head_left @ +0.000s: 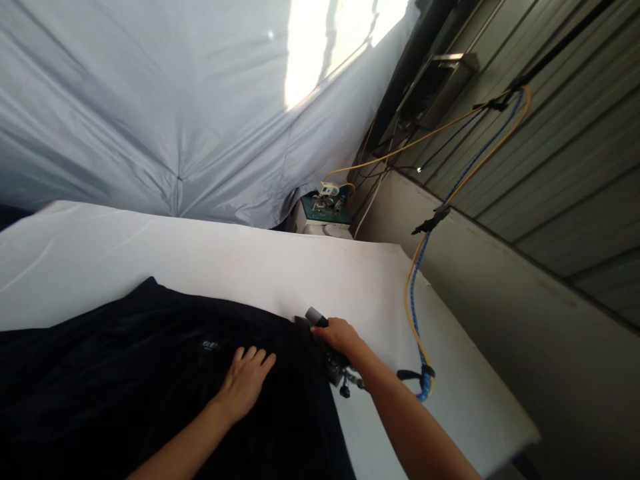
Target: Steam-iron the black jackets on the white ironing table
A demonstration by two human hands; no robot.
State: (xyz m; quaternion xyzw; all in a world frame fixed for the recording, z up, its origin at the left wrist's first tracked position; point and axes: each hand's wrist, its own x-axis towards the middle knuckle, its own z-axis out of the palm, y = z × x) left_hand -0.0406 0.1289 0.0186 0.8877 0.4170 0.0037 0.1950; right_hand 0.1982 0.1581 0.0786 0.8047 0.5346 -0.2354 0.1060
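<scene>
A black garment (165, 373) with a small pale logo lies spread over the near part of a white-covered table (240, 257). My right hand (343, 337) is wrapped round the handle of a steam iron (330, 363), which rests at the garment's upper right edge. Much of the iron is hidden behind my hand and forearm. Flat on the dark cloth, left of the iron, lies my left hand (247, 377), its fingers stretched out and holding nothing.
A blue hose with a yellow cord (414, 287) runs from the iron up to a hanging strap. Behind the table stands a green-topped box with fittings (325, 210). A grey sheet (150, 113) hangs at the back, and a low wall (480, 267) runs along the right.
</scene>
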